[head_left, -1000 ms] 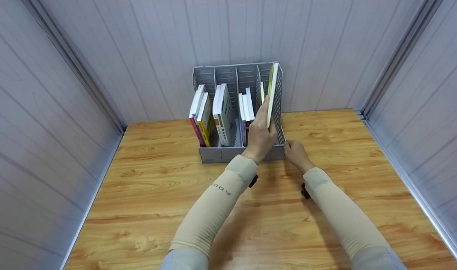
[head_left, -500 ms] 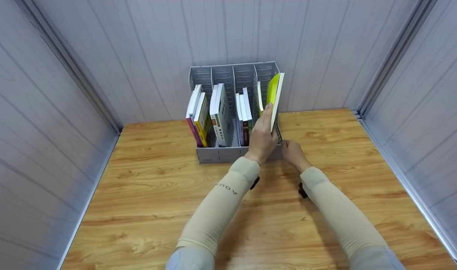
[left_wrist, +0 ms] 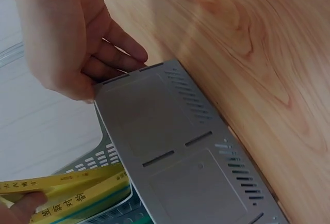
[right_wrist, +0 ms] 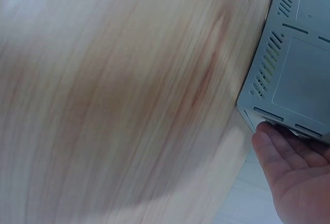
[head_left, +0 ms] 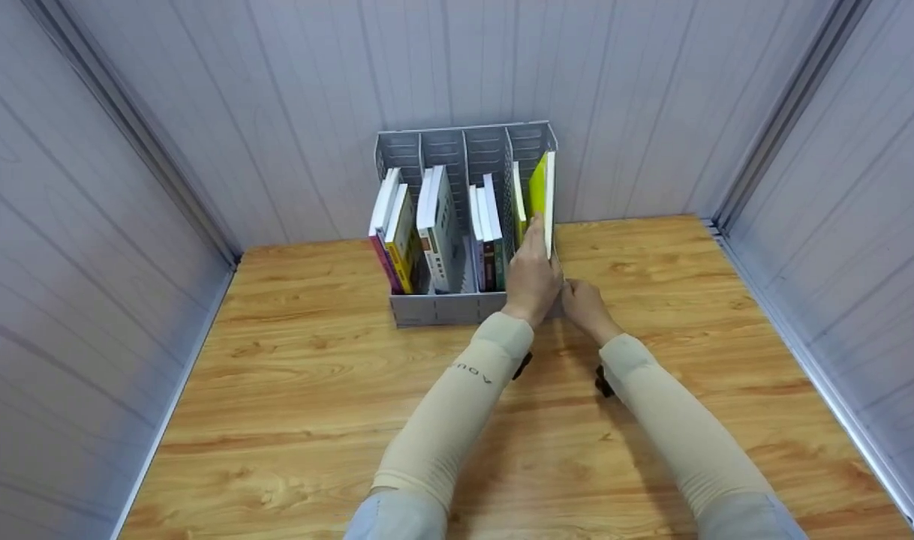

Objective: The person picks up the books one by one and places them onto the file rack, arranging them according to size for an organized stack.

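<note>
A grey four-slot file holder (head_left: 457, 309) stands upright on the table against the back wall. My left hand (head_left: 533, 281) holds a book with a yellow-green cover (head_left: 551, 195) in the rightmost slot; its lower part is hidden by the hand. In the left wrist view, a left fingertip (left_wrist: 26, 208) lies on the yellow books (left_wrist: 87, 195), whose spines sit side by side. My right hand (head_left: 586, 306) grips the holder's front right corner. The right wrist view shows that hand (right_wrist: 296, 172) with its fingers partly hidden behind the holder's side.
The other slots hold upright books: pink and yellow spines (head_left: 397, 240) at the left, white ones (head_left: 438, 232) beside them, then thinner ones (head_left: 488, 232). Pale panel walls (head_left: 277, 112) enclose the wooden table (head_left: 314, 397) at the back and sides.
The yellow-green book has gone lower in the right slot and stands straighter after leaning right. My left hand has shifted down and slightly right with it. The right hand stays at the corner.
</note>
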Tool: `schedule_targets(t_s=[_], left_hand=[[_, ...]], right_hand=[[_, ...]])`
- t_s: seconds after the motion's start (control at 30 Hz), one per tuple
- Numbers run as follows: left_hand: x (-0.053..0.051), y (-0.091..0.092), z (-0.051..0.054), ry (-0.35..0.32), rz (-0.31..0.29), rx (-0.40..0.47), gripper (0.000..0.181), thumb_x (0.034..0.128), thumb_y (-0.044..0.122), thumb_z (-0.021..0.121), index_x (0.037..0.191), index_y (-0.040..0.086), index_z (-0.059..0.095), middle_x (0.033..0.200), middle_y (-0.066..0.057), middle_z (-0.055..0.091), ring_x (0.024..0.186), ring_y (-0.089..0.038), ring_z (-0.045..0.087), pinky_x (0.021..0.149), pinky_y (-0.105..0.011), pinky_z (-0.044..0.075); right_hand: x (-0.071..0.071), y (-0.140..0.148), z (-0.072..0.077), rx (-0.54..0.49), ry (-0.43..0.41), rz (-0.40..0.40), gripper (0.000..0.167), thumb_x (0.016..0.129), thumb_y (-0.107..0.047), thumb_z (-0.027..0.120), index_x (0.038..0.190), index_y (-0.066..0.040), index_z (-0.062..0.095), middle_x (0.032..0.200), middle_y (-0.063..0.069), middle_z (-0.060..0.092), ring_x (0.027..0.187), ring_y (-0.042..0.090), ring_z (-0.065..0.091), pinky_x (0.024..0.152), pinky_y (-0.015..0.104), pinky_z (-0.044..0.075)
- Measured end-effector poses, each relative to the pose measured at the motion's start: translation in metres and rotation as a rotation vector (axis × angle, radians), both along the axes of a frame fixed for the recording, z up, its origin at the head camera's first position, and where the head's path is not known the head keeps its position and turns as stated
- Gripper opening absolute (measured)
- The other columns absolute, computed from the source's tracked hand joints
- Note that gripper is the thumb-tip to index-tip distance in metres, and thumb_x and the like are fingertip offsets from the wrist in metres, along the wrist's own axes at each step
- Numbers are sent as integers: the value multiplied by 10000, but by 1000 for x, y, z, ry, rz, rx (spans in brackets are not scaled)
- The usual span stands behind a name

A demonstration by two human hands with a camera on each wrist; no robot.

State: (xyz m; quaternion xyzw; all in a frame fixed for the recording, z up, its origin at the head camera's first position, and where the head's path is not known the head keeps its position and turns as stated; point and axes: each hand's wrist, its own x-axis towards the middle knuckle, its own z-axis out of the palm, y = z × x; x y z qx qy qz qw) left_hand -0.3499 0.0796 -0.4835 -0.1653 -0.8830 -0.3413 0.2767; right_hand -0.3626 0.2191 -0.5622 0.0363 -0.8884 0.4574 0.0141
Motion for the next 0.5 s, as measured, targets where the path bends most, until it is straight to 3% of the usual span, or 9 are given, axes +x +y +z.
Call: schedule_targets(t_s=[0.1, 0.2, 0.37, 0.5], left_hand=[[-2, 2, 2, -113, 43, 22, 680, 1039, -4, 625, 1654, -56, 339, 1619, -209, 549, 1015, -302, 797, 981, -366, 634], [-3, 4, 4, -200, 67, 52, 664, 1060, -3, 576, 1670, -41, 316, 1626, -185, 550, 828, -277, 784, 851, -369, 655], [-7, 6, 12, -290, 87, 94, 632, 1087, 15, 536, 1680, -7, 318, 1620, -169, 562, 905, -294, 793, 849, -380, 653], [-14, 7, 18, -330, 106, 87, 509, 1120, 61, 516, 1612, -26, 424, 1467, -197, 675, 1002, -310, 798, 872, -390, 655]], right_hand=[[0, -1, 1, 10, -15, -5, 404, 1154, -172, 364, 785, -100, 511, 685, -31, 428, 639, 136, 417, 611, 297, 373], [0, -2, 2, 8, -38, -8, 420, 1160, -183, 354, 777, -108, 510, 668, -25, 436, 625, 143, 420, 611, 300, 381], [-1, -1, 2, 6, -54, -9, 431, 1154, -189, 349, 741, -156, 468, 663, -26, 430, 639, 156, 433, 623, 305, 388], [-1, 1, 2, 10, -55, -15, 415, 1155, -183, 359, 758, -137, 473, 659, -38, 416, 627, 140, 421, 614, 299, 375]])
